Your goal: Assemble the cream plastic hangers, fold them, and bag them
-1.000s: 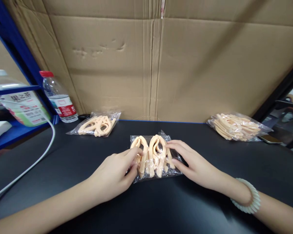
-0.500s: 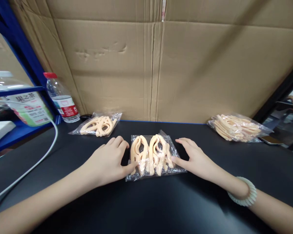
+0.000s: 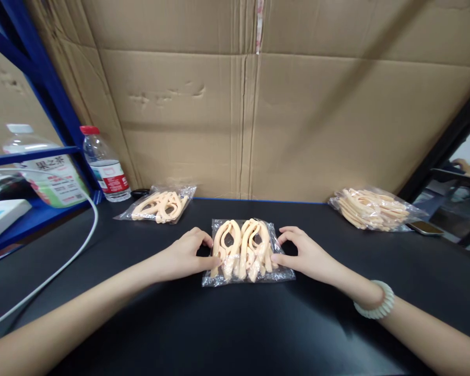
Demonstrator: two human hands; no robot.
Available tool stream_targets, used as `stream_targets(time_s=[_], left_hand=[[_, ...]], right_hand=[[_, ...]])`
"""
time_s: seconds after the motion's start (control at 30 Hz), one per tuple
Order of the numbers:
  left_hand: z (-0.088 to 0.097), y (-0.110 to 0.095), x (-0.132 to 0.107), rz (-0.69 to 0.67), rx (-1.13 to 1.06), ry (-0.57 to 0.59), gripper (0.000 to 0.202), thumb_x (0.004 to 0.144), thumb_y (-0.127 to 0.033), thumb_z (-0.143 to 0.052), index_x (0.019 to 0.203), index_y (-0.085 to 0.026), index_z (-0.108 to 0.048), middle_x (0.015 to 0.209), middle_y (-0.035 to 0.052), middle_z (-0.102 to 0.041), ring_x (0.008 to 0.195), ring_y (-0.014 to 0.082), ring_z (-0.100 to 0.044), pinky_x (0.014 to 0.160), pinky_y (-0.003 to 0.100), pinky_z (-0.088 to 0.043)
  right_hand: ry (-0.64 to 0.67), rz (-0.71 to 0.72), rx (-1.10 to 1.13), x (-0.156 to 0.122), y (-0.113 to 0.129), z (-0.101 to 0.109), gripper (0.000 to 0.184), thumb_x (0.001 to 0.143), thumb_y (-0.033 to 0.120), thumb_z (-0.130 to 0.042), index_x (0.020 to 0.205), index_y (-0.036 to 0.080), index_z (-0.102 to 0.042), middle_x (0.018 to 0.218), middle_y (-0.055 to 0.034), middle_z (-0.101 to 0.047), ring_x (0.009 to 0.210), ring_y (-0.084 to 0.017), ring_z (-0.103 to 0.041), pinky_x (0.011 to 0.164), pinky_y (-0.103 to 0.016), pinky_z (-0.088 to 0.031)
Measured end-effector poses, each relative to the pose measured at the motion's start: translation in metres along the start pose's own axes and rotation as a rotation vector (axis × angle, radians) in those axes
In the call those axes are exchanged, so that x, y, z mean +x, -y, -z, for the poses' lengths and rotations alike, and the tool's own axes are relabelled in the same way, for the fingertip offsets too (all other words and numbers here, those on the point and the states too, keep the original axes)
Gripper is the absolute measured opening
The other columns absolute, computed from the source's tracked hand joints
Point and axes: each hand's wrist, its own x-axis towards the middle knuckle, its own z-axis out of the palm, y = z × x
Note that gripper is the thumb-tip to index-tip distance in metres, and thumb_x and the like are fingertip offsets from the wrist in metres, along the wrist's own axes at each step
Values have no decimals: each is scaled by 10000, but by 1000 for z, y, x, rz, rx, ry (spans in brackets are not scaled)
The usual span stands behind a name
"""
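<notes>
A clear plastic bag point(image 3: 243, 275) lies flat on the black table, with peach-coloured folding hangers point(image 3: 229, 245) inside. My left hand point(image 3: 186, 256) holds its left side, thumb on top of the plastic and curled fingers at the edge. On the opposite side my right hand point(image 3: 307, 256) has its thumb on the bag and its bent fingers against the edge. The undersides of the fingertips are hidden. A pale beaded bracelet point(image 3: 376, 300) circles my right wrist.
Behind the left hand lies another bag of peach hangers point(image 3: 160, 205); a fuller bag point(image 3: 370, 209) rests at back right beside a phone point(image 3: 425, 228). A red-capped water bottle point(image 3: 107, 169), a blue shelf point(image 3: 35, 214) and a white cable point(image 3: 78, 250) are left. Cardboard point(image 3: 188, 125) stands behind.
My fingers have drawn in against both sides of the bag, which is straighter and its right edge pulled in. The camera view has shifted slightly.
</notes>
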Motion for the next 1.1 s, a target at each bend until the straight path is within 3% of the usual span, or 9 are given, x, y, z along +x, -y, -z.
stream_targets(time_s=[0.17, 0.3, 0.43, 0.67, 0.97, 1.1], left_hand=[[1, -1, 1, -14, -16, 16, 383, 603, -494, -678, 816, -177, -647, 882, 51, -636, 847, 255, -571, 735, 308, -428], [0, -1, 2, -8, -9, 72, 369, 643, -489, -635, 830, -172, -624, 850, 37, -623, 796, 233, -560, 681, 291, -411], [-3, -4, 0, -37, -54, 115, 325, 675, -477, -594, 798, -176, -595, 790, 22, -600, 763, 217, -547, 665, 286, -403], [-12, -8, -1, 8, -305, 22, 275, 612, -422, -618, 741, -184, -572, 768, 11, -582, 746, 202, -523, 662, 289, -386], [-21, -18, -2, 5, -595, 28, 251, 612, -368, -623, 737, -180, -513, 607, -48, -521, 588, 131, -470, 566, 242, -321], [-24, -19, -3, 4, -728, 21, 253, 626, -361, -626, 724, -193, -463, 607, -54, -519, 586, 122, -493, 581, 237, -356]], right_hand=[[-17, 23, 31, 1, 3, -1, 171, 707, 291, -727, 827, 197, -652, 1207, -103, -559, 1204, -276, -445, 1039, -417, -299], [-51, 67, 49, 2, 5, -2, 88, 722, 233, -690, 781, 196, -636, 1002, -59, -634, 1043, -247, -518, 946, -384, -363], [-47, 25, 156, 7, 7, -2, 25, 714, 161, -636, 713, 184, -625, 872, -40, -622, 912, -221, -545, 837, -341, -392], [32, -87, 442, 15, 19, 6, 66, 677, 133, -616, 644, 166, -569, 643, 8, -573, 634, -145, -530, 600, -255, -392], [10, -218, 788, 24, 37, 2, 112, 602, 115, -642, 609, 165, -541, 602, 29, -543, 586, -104, -512, 565, -223, -406], [17, -285, 900, 25, 40, -6, 146, 590, 124, -660, 649, 171, -535, 616, 11, -571, 582, -130, -559, 569, -256, -448]])
